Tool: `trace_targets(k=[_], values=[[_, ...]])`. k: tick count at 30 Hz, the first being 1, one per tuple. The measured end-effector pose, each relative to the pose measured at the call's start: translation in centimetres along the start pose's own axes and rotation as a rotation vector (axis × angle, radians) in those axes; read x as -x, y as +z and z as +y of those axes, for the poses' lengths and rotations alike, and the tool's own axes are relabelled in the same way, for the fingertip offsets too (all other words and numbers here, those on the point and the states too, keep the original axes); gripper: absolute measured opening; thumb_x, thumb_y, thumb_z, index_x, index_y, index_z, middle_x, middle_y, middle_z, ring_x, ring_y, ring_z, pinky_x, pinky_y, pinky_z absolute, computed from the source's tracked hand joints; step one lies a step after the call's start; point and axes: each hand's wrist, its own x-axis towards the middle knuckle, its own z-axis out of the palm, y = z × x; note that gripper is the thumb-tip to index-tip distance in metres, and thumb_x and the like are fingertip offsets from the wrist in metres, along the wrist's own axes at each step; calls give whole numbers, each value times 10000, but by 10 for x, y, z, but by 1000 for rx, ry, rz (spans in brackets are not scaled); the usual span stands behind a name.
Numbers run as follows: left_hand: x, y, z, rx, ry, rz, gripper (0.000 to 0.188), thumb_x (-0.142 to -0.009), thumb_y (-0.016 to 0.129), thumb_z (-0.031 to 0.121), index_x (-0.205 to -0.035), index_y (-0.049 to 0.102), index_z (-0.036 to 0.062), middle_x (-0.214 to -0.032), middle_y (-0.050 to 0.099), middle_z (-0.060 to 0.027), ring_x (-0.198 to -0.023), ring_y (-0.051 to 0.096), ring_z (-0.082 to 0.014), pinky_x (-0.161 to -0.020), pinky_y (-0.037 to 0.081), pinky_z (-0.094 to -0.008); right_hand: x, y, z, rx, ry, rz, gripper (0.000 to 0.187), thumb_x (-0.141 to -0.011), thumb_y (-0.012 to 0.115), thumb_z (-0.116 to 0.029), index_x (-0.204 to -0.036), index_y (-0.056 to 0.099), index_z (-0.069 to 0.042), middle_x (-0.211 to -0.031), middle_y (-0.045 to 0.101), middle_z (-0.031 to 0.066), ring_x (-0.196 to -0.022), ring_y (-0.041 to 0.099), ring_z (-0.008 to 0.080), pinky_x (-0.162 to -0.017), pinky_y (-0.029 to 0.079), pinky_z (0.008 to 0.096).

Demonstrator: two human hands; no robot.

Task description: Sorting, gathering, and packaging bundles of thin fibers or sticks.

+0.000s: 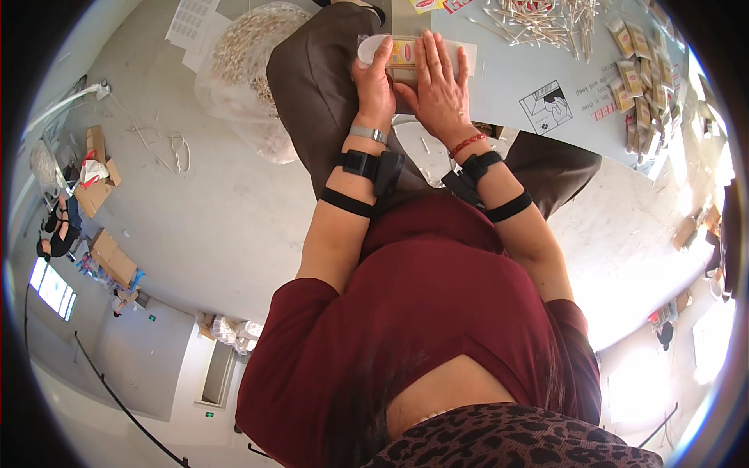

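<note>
A clear plastic packet (402, 53) with a yellow and red label lies at the near edge of the grey table, at the top of the head view. My left hand (374, 92) holds its left end, thumb on top beside a white round patch (373, 51); the other fingers are mostly hidden. Flat across the packet's right part rests my right hand (441, 92), fingers stretched out. A pale strip (470, 58) shows just past those fingers. What is inside the packet is partly covered by my hands.
Loose cotton swabs (538, 19) are heaped on the grey table (507, 97) at the far right. Several small labelled packets (644, 86) lie along its right side. On the floor to the left stands a big clear bag (246, 66) full of swabs, near printed sheets (189, 27).
</note>
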Motion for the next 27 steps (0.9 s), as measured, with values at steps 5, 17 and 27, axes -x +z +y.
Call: trace_targets(k=[5, 17, 27], values=[[4, 1, 4, -8, -15, -19, 250, -1004, 704, 207, -1158, 659, 15, -1133, 692, -51, -1025, 659, -155, -921, 535, -325, 0, 1, 0, -22, 5, -4, 833, -989, 563, -537, -1609, 318, -39, -1685, 284, 111, -1579, 221, 246, -1270, 73, 570], [2, -3, 4, -1, -59, -41, 294, -1022, 684, 279, -1170, 657, 26, -1132, 697, -59, -1042, 661, -175, -957, 528, -344, 0, 4, -1, -29, 22, 15, 831, -971, 584, -553, -1588, 357, -44, -1651, 344, 104, -1567, 257, 249, -1265, 73, 578], [-4, -2, 3, 66, -104, -4, 321, -1032, 661, 332, -1117, 662, 22, -1104, 701, -76, -1036, 666, -184, -952, 525, -354, 0, 4, -3, -25, 32, 18, 832, -969, 593, -546, -1590, 352, -48, -1636, 363, 96, -1564, 262, 243, -1264, 86, 579]])
